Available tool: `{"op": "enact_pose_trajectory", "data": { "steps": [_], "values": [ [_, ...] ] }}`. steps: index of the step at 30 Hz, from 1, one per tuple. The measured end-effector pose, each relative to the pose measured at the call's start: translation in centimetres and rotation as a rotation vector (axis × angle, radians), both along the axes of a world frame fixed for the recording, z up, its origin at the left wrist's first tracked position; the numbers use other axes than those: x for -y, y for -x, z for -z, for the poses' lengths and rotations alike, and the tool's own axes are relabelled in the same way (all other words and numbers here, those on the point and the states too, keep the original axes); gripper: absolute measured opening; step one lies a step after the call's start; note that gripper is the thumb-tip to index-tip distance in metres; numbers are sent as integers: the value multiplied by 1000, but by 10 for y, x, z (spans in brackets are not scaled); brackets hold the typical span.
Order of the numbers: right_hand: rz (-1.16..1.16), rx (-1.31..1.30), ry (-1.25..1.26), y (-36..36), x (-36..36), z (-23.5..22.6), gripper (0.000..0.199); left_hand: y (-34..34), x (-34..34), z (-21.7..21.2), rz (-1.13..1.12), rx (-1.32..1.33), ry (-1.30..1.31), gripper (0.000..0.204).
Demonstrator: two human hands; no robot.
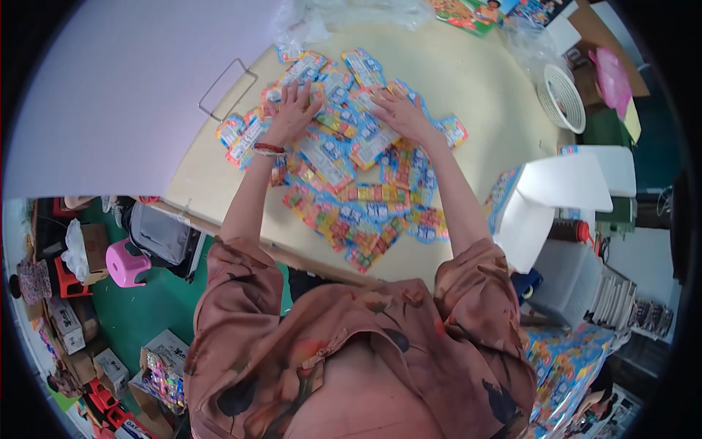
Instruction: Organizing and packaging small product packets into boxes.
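A loose heap of small flat packets (325, 157), blue, yellow, orange and pink, is spread over the pale tabletop (482, 95). Some show a printed white panel, while others lie with a row of coloured pieces facing up. On the heap's far left part rests my left hand (292, 115), palm down with its fingers apart. My right hand (404, 115) lies across the far right part, fingers stretched over the packets. Neither hand grips a packet. What is under the palms is hidden.
A wire loop (228, 89) lies at the table's left edge. An open white box (537, 208) stands at the right edge, beyond it a white basket (561, 99). Clear plastic bags (351, 13) lie at the far edge. A pink stool (127, 263) stands on the green floor at left.
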State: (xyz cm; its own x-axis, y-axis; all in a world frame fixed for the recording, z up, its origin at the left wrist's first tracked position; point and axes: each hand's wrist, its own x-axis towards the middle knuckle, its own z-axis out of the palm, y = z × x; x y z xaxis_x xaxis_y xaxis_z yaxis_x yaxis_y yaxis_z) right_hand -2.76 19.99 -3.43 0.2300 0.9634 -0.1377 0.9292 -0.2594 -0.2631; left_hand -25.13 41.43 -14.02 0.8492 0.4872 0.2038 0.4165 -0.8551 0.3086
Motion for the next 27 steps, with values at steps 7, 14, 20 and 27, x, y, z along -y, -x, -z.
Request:
{"op": "enact_pose_trajectory", "data": {
  "steps": [7, 14, 20, 27],
  "values": [
    [255, -597, -409, 82, 185, -15, 48, 104, 166, -64, 67, 296, 386, 63],
    [13, -254, -434, 104, 181, 10, 61, 111, 230, -82, -72, 235, 274, 79],
    [-116, -83, -11, 85, 144, -4, 66, 118, 232, -85, 25, 131, 230, 56],
    [94, -353, -386, 65, 160, -14, 41, 176, 238, -101, 38, 125, 697, 28]
  ]
}}
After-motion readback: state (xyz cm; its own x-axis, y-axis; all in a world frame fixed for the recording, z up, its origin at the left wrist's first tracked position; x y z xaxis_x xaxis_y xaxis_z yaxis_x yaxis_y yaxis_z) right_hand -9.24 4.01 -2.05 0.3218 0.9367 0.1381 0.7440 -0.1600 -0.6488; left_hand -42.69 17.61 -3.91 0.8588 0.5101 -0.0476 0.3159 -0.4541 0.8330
